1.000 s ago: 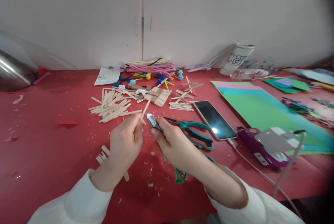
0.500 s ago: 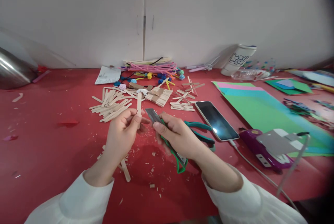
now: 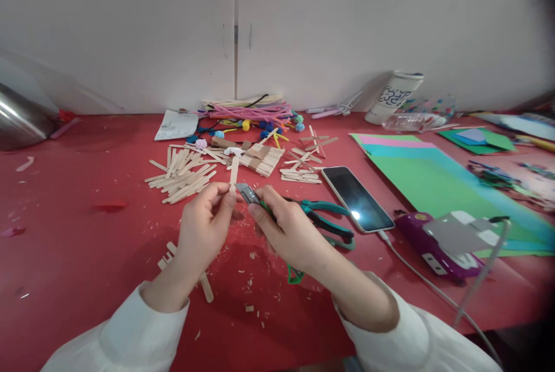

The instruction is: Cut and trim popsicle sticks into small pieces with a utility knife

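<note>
Upright between the thumb and fingers of my left hand [image 3: 208, 218] is a wooden craft stick [image 3: 234, 170]. My right hand [image 3: 286, 224] grips a utility knife [image 3: 248, 192], whose blade tip meets the stick's edge just above my left thumb. Most of the knife's handle is hidden in my fingers, and a green cord loop [image 3: 295, 275] hangs below. Under my left wrist lie a few more craft sticks [image 3: 207, 288], partly covered. Small wood shavings [image 3: 249, 308] are scattered on the red table [image 3: 108, 256] below my hands.
Behind my hands lie a loose pile of craft sticks [image 3: 186, 175], a bundle of sticks [image 3: 264, 158] and pink pipe cleaners [image 3: 251, 110]. To the right are teal-handled pliers [image 3: 325, 207], a phone [image 3: 358, 198] on a cable, a purple power strip [image 3: 437, 250] and green paper sheets [image 3: 403, 172].
My right hand has brought the knife blade left and slightly down, from beside the stick onto its edge. My left hand still holds the stick upright.
</note>
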`<state>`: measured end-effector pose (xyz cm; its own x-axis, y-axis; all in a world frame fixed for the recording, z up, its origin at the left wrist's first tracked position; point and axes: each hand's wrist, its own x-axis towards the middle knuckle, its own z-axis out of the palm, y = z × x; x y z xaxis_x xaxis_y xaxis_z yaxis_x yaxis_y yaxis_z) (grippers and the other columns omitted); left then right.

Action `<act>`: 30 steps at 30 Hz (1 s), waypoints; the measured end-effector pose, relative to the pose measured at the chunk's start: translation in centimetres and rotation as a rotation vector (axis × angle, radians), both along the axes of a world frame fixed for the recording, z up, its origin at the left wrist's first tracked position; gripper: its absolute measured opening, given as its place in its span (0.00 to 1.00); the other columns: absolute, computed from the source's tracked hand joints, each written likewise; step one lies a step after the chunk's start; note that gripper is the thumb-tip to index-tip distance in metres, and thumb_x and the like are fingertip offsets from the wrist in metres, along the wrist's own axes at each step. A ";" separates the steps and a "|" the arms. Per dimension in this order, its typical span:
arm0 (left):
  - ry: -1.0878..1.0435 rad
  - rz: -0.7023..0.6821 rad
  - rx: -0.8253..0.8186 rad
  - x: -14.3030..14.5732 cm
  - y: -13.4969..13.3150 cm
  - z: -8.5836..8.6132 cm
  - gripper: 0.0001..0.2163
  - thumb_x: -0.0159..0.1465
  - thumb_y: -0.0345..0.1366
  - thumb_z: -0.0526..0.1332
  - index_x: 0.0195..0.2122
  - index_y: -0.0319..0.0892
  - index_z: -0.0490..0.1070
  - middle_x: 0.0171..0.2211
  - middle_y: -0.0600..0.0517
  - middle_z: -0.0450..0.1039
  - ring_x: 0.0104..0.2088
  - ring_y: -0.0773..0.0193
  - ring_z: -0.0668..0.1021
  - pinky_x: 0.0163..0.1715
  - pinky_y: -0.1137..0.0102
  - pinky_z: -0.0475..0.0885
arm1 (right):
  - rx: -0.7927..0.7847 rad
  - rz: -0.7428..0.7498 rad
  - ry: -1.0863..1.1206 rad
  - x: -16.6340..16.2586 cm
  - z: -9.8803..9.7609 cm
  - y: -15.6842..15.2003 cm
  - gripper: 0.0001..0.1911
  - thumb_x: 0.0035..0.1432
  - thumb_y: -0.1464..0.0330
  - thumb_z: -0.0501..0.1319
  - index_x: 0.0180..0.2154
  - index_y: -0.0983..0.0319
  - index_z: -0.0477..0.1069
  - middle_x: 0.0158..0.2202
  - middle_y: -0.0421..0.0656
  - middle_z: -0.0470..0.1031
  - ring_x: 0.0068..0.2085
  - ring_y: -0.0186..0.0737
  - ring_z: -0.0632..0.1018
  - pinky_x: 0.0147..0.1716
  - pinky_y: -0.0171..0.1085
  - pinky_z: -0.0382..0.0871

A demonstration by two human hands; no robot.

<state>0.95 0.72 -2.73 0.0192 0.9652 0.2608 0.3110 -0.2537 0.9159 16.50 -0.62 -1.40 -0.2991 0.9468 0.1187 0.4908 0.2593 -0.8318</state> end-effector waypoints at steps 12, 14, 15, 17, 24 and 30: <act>0.064 0.022 0.040 0.2 -0.2 0.2 0.08 0.63 0.41 0.56 0.33 0.42 0.68 0.25 0.54 0.75 0.24 0.65 0.79 0.26 0.73 0.73 | -0.038 -0.022 -0.001 -0.3 0.1 -0.2 0.06 0.63 0.66 0.48 0.32 0.58 0.55 0.20 0.33 0.60 0.19 0.32 0.64 0.21 0.31 0.53; 0.059 0.021 0.028 0.3 -0.2 0.3 0.08 0.63 0.40 0.56 0.33 0.42 0.68 0.24 0.54 0.74 0.24 0.65 0.79 0.26 0.73 0.73 | -0.031 -0.029 -0.007 -0.3 0.1 -0.2 0.06 0.63 0.66 0.49 0.32 0.58 0.55 0.20 0.34 0.60 0.20 0.33 0.64 0.21 0.31 0.53; 0.055 0.020 0.022 0.3 -0.2 0.3 0.08 0.63 0.40 0.56 0.33 0.42 0.68 0.24 0.54 0.74 0.23 0.65 0.79 0.26 0.73 0.73 | -0.020 -0.031 -0.012 -0.3 0.1 -0.2 0.06 0.63 0.66 0.49 0.32 0.58 0.56 0.20 0.34 0.60 0.20 0.33 0.63 0.21 0.31 0.53; 0.046 0.018 0.010 0.3 -0.2 0.2 0.08 0.63 0.41 0.56 0.33 0.42 0.68 0.24 0.54 0.75 0.23 0.65 0.79 0.25 0.73 0.73 | 0.000 -0.034 -0.024 -0.2 0.0 -0.2 0.05 0.63 0.66 0.49 0.33 0.58 0.56 0.20 0.34 0.60 0.20 0.33 0.63 0.22 0.31 0.53; 0.093 0.022 0.051 0.2 -0.2 0.1 0.07 0.63 0.39 0.55 0.32 0.43 0.67 0.25 0.55 0.74 0.25 0.66 0.78 0.28 0.74 0.71 | -0.046 -0.028 -0.034 -0.2 0.1 -0.4 0.06 0.63 0.66 0.48 0.33 0.58 0.56 0.21 0.35 0.62 0.19 0.33 0.65 0.21 0.32 0.54; 0.433 0.126 0.209 0.1 -0.3 0.2 0.07 0.63 0.37 0.53 0.30 0.43 0.68 0.23 0.55 0.73 0.24 0.66 0.74 0.24 0.74 0.63 | -0.131 0.015 0.013 0.1 0.1 -0.3 0.05 0.63 0.66 0.48 0.36 0.58 0.59 0.21 0.34 0.63 0.17 0.31 0.66 0.19 0.31 0.55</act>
<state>1.04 0.38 -2.51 0.0548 0.8950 0.4427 0.6917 -0.3537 0.6296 16.59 -0.91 -1.27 -0.3121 0.9501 -0.0018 0.4763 0.1548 -0.8655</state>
